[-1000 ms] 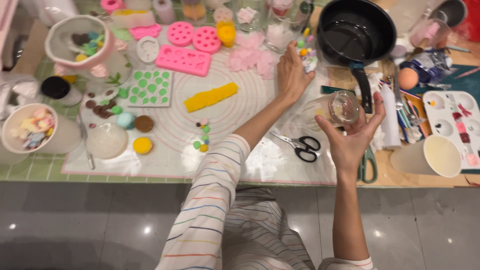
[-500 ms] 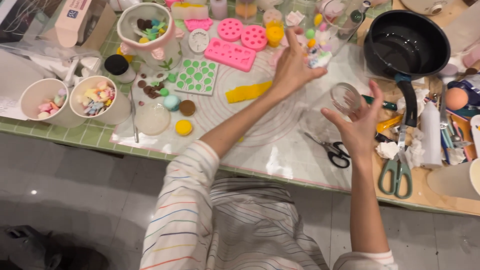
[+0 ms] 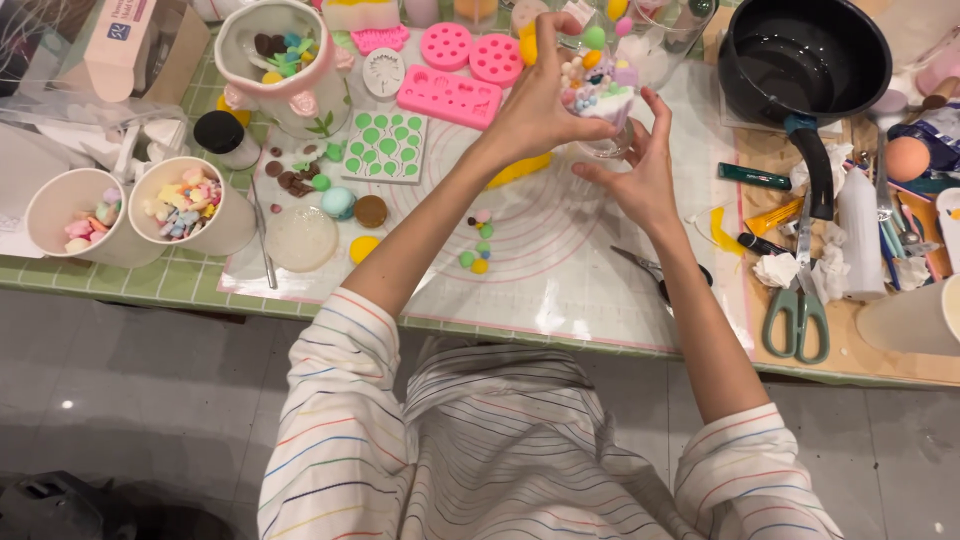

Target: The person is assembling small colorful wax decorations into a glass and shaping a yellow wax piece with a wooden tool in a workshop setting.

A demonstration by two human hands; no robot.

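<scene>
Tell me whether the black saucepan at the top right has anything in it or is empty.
Empty. The black saucepan shows only its bare, glossy dark inside with reflections; no food or pieces lie in it. It stands upright on the table, handle pointing toward the person.

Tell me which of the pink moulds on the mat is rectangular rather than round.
The long pink mould lying just above the green dotted mould. The two pink moulds behind it are round discs; this one is a flat rectangle.

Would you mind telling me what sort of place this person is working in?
Most likely a hobby craft table for candle or soap decorating: pink silicone moulds, paper cups of small coloured pieces, a black saucepan and a marked work mat.
</scene>
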